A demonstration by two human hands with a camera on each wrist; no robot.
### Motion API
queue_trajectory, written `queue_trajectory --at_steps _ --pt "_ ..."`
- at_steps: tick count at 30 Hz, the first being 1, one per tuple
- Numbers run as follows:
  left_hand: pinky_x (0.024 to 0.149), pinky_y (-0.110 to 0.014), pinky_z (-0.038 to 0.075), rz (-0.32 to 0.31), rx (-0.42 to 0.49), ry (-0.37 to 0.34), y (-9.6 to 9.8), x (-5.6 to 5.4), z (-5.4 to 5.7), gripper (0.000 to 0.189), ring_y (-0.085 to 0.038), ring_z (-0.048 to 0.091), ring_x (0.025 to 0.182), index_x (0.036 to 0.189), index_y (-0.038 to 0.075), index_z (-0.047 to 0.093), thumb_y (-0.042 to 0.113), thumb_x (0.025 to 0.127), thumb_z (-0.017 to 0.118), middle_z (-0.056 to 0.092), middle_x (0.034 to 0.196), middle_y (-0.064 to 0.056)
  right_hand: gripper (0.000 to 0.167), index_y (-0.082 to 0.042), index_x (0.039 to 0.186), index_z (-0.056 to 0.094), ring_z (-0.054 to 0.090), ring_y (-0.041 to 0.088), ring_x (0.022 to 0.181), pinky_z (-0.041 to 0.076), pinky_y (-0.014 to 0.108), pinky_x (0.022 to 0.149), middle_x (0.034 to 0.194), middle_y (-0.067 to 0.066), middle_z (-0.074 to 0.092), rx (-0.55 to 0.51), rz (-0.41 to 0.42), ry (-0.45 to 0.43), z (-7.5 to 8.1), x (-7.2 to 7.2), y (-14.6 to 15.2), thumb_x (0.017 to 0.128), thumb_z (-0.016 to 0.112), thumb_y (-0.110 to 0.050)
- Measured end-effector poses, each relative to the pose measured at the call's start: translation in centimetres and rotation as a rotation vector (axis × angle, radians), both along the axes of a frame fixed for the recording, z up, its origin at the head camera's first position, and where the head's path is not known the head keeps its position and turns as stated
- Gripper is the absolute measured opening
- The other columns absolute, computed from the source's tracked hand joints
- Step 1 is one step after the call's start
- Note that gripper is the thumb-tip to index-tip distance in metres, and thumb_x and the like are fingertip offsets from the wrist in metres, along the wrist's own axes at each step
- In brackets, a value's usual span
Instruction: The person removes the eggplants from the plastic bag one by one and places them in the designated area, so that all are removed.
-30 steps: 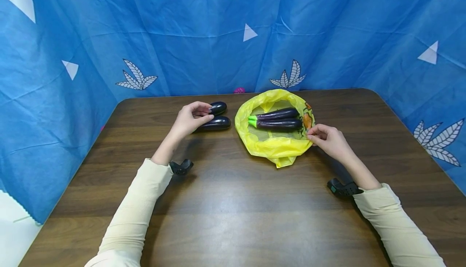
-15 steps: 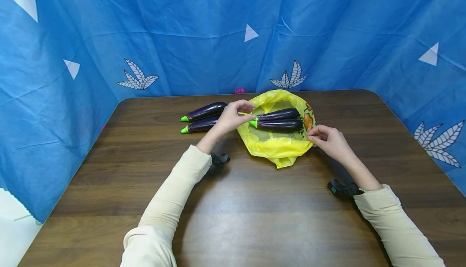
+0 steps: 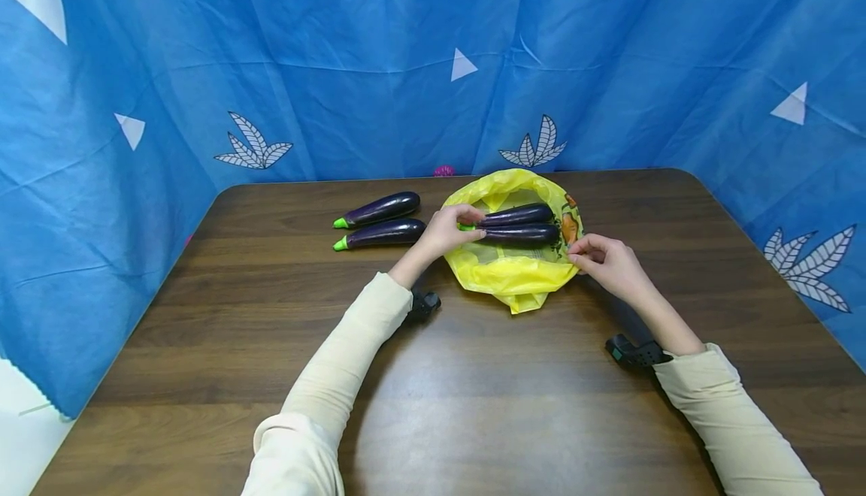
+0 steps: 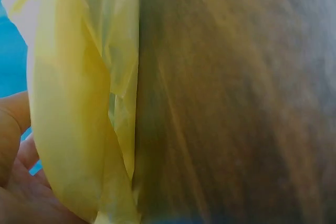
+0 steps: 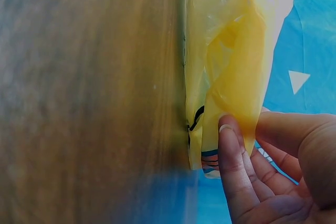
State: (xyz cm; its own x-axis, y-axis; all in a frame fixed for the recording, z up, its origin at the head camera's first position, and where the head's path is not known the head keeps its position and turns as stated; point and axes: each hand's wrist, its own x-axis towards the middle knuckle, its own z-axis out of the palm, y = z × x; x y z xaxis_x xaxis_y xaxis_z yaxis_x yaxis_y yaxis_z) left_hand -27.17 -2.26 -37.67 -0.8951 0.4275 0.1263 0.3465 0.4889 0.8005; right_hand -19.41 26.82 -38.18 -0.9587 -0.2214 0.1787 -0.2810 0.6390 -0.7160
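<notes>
Two eggplants [image 3: 521, 235], right hand [image 3: 609, 261] pinching their bag [image 3: 510, 276], left hand [image 3: 446, 231] over stems [image 3: 466, 227], grip unclear.

L hand [image 3: 445, 233] partly hides stem ends of bagged eggplants [image 3: 522, 236], head cam; sleeves [image 3: 341, 357] cut off btm edge. L wrist cam: fingertips hidden behind yellow bag [image 4: 73, 114]. Table [image 5: 94, 77] blurry, both wrist cams.

A crinkled, translucent yellow plastic bag [image 4: 73, 108] hangs in tall folds down the left part of the frame. At lower left, a bare left hand [image 4: 21, 184] is partly hidden by the bag; whether they touch is unclear. Bright blue background [image 4: 11, 56] shows at the left edge. A blurred brown wood-grain surface [image 4: 231, 103] fills the right.
</notes>
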Motion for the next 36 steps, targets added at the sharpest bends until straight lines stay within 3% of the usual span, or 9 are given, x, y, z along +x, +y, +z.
queue_trajectory --at_steps 10,18,26,36 --pt "0.086 -0.023 0.043 -0.054 -0.059 -0.010 0.0 -0.3 -0.4 0.029 -0.019 0.057 0.100 0.110 0.003 0.066 0.013 0.083 0.073 0.064 0.108 -0.008 0.011 0.004 0.096 0.063 0.060 0.030 0.068 0.051 0.026 0.058 0.084 0.013 0.063 0.001 -0.002 -0.003 0.1 0.0 0.0 0.090 0.063 -0.004" --pt "0.092 -0.023 0.040 -0.112 -0.096 -0.030 -0.1 -0.3 -0.6 0.032 -0.019 0.054 0.110 0.113 0.003 0.065 0.012 0.083 0.072 0.062 0.116 -0.010 0.010 0.004 0.096 0.063 0.058 0.029 0.067 0.051 0.027 0.057 0.082 0.013 0.062 0.002 -0.003 -0.016 0.2 0.0 -0.1 0.090 0.063 -0.004" --pt "0.092 -0.023 0.040 -0.118 -0.128 -0.034 0.0 -0.2 -1.1 0.033 -0.019 0.054 0.111 0.114 0.004 0.066 0.012 0.083 0.073 0.062 0.117 -0.010 0.010 0.004 0.096 0.063 0.057 0.028 0.067 0.049 0.026 0.056 0.081 0.012 0.062 0.000 -0.003 -0.030 -0.1 -0.1 -0.1 0.090 0.063 -0.004" --pt "0.091 -0.025 0.041 -0.109 -0.108 -0.026 0.0 -0.1 -1.0 0.029 -0.019 0.055 0.108 0.111 0.003 0.067 0.013 0.084 0.072 0.063 0.113 -0.009 0.010 0.003 0.096 0.063 0.057 0.027 0.067 0.049 0.025 0.056 0.083 0.012 0.062 0.003 -0.006 -0.015 0.0 0.0 0.0 0.090 0.063 -0.005"
